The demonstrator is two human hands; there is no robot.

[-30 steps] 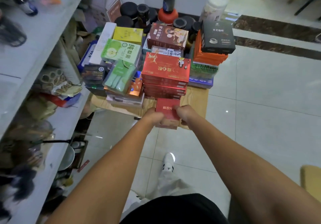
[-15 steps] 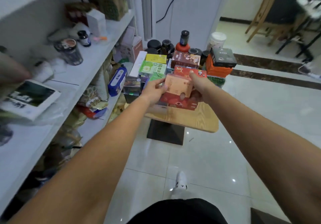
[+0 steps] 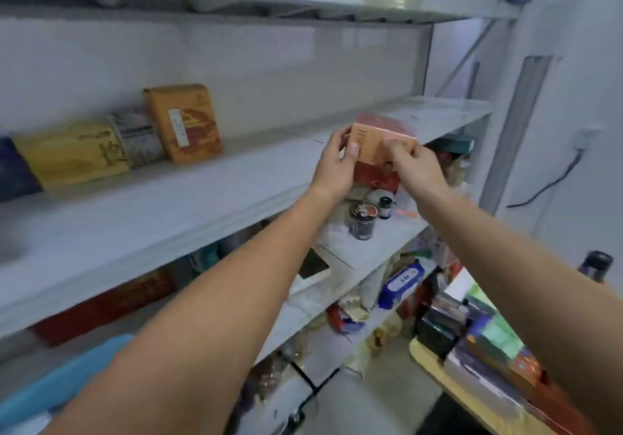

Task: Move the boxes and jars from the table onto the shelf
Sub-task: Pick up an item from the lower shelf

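Box — held between left hand and right hand — at shelf edge.

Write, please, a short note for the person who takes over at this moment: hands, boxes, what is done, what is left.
Left hand: grips the left side of the orange box.
Right hand: grips its right side.
A red box is carried under the orange box.
Where: the pair is held at the front edge of the middle shelf, apparently not set down yet. A brown box and others stand further left on it.
Left: set the pair down, then fetch the many boxes lying on the table, lower right.
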